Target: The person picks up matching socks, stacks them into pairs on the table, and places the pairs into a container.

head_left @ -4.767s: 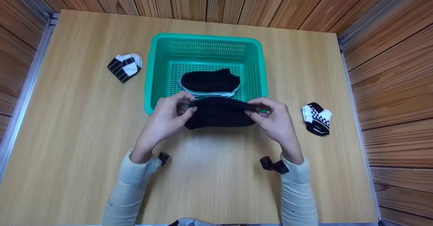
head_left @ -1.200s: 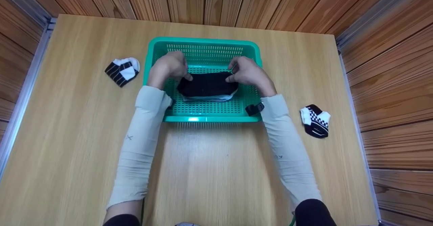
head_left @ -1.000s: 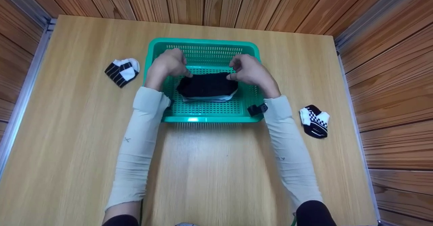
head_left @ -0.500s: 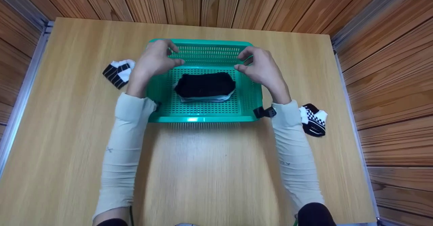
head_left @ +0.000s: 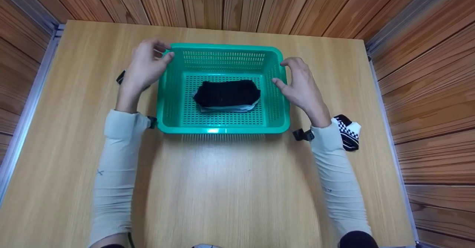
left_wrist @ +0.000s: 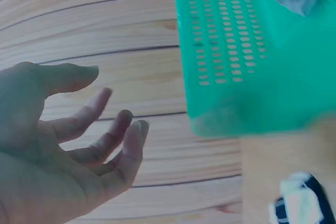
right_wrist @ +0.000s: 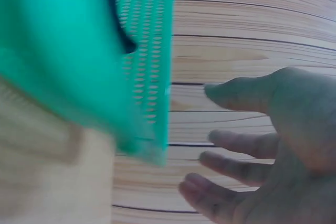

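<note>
A stack of flat socks with a black sock [head_left: 227, 93] on top and light blue-grey edges beneath lies inside the green plastic basket [head_left: 222, 130]. My left hand [head_left: 144, 64] hovers by the basket's far left corner, holding nothing, its fingers loosely bent in the left wrist view. To the right, my right hand [head_left: 302, 86] is over the basket's right rim with thumb and fingers spread and nothing between them. Both wrist views show each hand apart from the basket wall. A striped black-and-white pair of socks [left_wrist: 302, 203] is mostly hidden under my left hand in the head view.
A black-and-white checkered pair of socks [head_left: 349, 134] lies on the table right of the basket, partly covered by my right sleeve [head_left: 336, 173]. The wooden table [head_left: 230, 196] meets plank walls [head_left: 241, 5] at the back and sides.
Earlier both hands held a black sock before the basket, then laid it on the stack inside. Since then they have let go and moved outward, left and right, over the basket's sides.
</note>
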Demonstrator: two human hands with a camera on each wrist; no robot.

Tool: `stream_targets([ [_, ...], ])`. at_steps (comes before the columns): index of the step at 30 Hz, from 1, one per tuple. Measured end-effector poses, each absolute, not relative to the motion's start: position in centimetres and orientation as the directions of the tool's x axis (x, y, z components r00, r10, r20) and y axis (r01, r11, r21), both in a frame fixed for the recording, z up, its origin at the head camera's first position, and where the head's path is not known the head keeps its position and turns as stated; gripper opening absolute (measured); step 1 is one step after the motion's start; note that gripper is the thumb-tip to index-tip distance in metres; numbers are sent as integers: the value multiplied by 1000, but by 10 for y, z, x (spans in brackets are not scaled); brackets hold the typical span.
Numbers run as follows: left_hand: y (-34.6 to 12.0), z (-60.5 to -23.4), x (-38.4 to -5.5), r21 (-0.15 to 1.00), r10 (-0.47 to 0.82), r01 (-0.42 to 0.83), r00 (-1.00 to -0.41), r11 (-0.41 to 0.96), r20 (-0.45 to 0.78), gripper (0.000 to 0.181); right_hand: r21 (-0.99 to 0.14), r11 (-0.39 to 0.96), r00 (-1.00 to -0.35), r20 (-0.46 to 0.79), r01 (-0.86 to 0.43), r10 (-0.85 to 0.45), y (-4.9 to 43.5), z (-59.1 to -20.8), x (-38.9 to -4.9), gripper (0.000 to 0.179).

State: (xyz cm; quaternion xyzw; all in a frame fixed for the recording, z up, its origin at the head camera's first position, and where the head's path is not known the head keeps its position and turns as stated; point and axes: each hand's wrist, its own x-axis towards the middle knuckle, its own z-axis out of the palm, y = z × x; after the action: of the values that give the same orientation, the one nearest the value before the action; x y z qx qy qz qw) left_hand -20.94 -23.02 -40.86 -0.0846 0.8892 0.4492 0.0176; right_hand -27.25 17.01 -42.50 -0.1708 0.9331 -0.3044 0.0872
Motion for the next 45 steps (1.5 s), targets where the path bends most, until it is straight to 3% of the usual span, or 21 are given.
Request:
stream_targets([
  [6, -249, -428, -207, 807, -200, -180, -977, 562, -79, 39, -608, 738, -919, -35, -292, -393, 177, -451, -271, 73],
  [14, -272, -455, -202, 735, -275, -189, -961, 651, -3, 35, -658, 716, -931, -63, -232, -360, 169, -471, -262, 84],
  [21, -293, -481, -201, 662, -333, -393, -916, 638, -223, 48, -671, 708, -937, -58, -218, -344, 159, -480, -252, 76],
  [25, -301, -496, -201, 644, -373, -465, -883, 607, -286, 55, -669, 710, -941, -46, -219, -334, 158, -481, -250, 72],
  [31, -308, -514, -199, 624, -408, -587, -809, 516, -424, 78, -682, 698, -940, -47, -217, -338, 158, -481, -248, 72],
  [37, -310, -525, -197, 601, -403, -585, -811, 544, -424, 82, -689, 694, -946, -35, -210, -322, 160, -483, -249, 72],
  [45, -305, -529, -195, 566, -420, -568, -823, 598, -382, 72, -705, 678, -946, -27, -210, -322, 160, -485, -249, 73],
])
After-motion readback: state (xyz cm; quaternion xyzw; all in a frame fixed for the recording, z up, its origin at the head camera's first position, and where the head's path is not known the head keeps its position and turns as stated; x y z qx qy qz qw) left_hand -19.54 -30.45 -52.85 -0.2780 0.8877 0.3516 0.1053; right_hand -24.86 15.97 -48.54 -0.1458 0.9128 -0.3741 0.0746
